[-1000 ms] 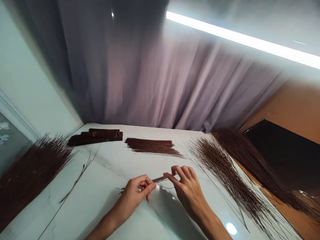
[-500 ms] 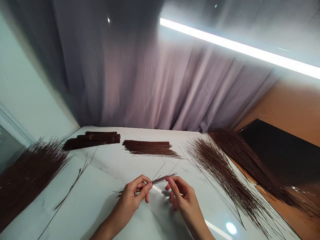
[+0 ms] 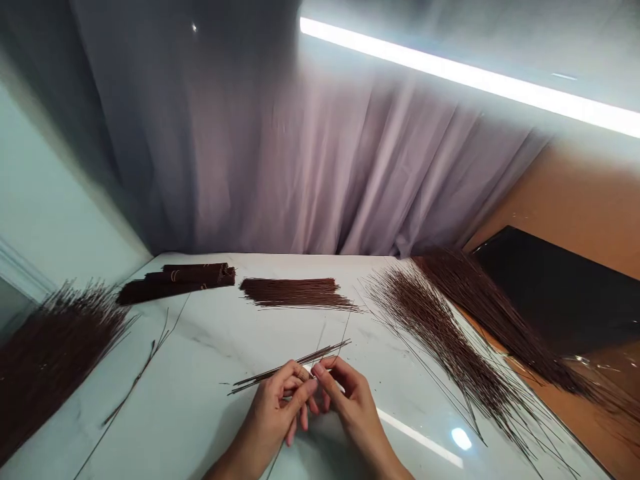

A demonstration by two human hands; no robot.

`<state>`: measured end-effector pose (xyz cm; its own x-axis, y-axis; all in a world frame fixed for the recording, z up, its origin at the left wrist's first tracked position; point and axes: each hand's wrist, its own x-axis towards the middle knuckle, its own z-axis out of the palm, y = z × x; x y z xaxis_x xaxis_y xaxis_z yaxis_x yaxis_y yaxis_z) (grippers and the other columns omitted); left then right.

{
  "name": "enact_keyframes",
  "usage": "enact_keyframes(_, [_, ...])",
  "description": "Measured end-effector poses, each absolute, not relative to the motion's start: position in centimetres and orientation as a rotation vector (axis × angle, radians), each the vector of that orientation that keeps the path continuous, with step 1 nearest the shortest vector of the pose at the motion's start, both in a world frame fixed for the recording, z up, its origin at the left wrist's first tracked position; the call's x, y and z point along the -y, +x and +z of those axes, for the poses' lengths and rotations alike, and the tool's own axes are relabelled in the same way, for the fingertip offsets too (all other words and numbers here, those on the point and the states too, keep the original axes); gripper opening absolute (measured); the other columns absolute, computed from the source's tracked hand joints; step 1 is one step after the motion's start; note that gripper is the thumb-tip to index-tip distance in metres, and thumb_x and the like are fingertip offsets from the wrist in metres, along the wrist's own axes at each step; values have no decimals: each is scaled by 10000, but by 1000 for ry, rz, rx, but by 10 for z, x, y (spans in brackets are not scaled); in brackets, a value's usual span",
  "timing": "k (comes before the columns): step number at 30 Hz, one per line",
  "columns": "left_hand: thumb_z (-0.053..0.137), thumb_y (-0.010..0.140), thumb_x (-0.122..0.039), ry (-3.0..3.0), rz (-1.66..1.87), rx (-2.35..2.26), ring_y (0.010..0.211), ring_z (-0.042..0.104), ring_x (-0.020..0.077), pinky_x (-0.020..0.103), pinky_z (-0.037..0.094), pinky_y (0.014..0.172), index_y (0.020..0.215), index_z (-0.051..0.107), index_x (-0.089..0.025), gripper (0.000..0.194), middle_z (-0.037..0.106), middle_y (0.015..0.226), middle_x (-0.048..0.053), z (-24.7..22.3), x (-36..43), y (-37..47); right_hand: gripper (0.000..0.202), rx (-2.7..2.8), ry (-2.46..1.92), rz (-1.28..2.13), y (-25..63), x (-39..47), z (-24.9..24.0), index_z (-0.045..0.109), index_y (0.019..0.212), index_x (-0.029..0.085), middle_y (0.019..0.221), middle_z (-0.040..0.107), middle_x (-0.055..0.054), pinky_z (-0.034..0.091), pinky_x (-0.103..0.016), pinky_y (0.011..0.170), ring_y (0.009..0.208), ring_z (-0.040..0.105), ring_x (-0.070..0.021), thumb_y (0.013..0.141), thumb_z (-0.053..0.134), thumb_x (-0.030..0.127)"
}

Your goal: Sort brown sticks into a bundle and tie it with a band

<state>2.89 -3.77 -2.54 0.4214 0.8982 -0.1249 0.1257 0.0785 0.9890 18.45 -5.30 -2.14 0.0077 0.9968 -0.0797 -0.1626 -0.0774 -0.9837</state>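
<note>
My left hand (image 3: 283, 403) and my right hand (image 3: 347, 393) meet low in the middle of the view, fingertips pinched close together. A long thin brown stick (image 3: 274, 461) runs through their fingers, one end pointing towards me; the exact grip is hidden. Just beyond the knuckles a small bundle of thin dark brown sticks (image 3: 325, 351) slants up to the right. It passes behind my left hand, and whether those fingers touch it I cannot tell.
On the white marbled table (image 3: 210, 347) sit an even row of brown sticks (image 3: 290, 292), tied dark rolls (image 3: 193, 277), a loose tied strand (image 3: 143, 375) and a big pile at left (image 3: 55, 360). Two long piles, one inner (image 3: 450, 340) and one outer (image 3: 495, 313), spread along the right.
My hands have come together, the right moving left to meet the left. The small bundle, earlier pinched in my left fingers, now lies beyond them. The view has shifted slightly.
</note>
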Motion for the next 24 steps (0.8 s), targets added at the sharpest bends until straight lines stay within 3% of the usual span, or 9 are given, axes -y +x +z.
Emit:
enact_keyframes(3, [606,962,-477,1721,745,-1127,777,645,174,286,526,709,954,647,-225,255,693,883,16,-18,34,19,455,1002,-1181,1256,206,45,-4,663,803,168,764,637,-18,484,-254,575,572,538,-113,833,695,621])
enact_keyframes(6, [597,983,-371,2020,761,-1340,993,615,224,373,479,919,1021,681,-263,142,673,1026,20,-10,22,0,433,1005,-1252,1100,266,27,18,652,857,188,769,613,-27,496,-285,549,617,558,-158,794,716,612])
enact_keyframes(9, [617,974,-297,2139,677,-1427,1028,599,234,380,475,914,1040,685,-255,104,651,1063,21,-9,11,-15,464,1171,-1533,710,347,5,28,656,876,203,722,611,-30,475,-316,529,571,560,-180,764,675,653])
enact_keyframes(13, [537,1016,-218,2280,577,-1367,968,597,212,368,472,874,933,660,-225,149,642,992,9,-15,8,-15,428,1446,-2169,56,429,-11,19,691,848,233,720,667,-84,388,-337,514,620,612,-268,844,515,623])
enact_keyframes(16, [440,1041,-155,2422,568,-1365,929,596,209,387,464,875,916,616,-204,222,628,966,21,-22,11,-11,505,1574,-2283,-417,435,-11,7,695,980,173,919,662,-175,407,-365,541,792,647,-343,937,411,589])
enact_keyframes(18, [405,1042,-133,2508,565,-1405,909,592,217,417,455,904,924,594,-196,231,623,959,34,-28,12,-9,526,1597,-2171,-652,414,-10,1,659,1087,125,1041,617,-214,443,-373,578,885,636,-347,993,360,547])
enact_keyframes(20, [376,1042,-120,2536,565,-1413,894,585,219,425,454,903,932,578,-199,244,618,956,38,-30,14,-10,460,1691,-1969,-681,380,-14,-3,627,1133,131,1100,592,-198,485,-368,643,925,624,-311,1030,352,485])
enact_keyframes(24, [304,1043,-110,2365,622,-1312,862,582,189,351,488,819,941,555,-220,292,599,972,32,-20,16,-15,248,2117,-1479,-356,303,-41,-10,599,1161,161,1107,592,-145,515,-377,800,977,597,-264,1038,447,314])
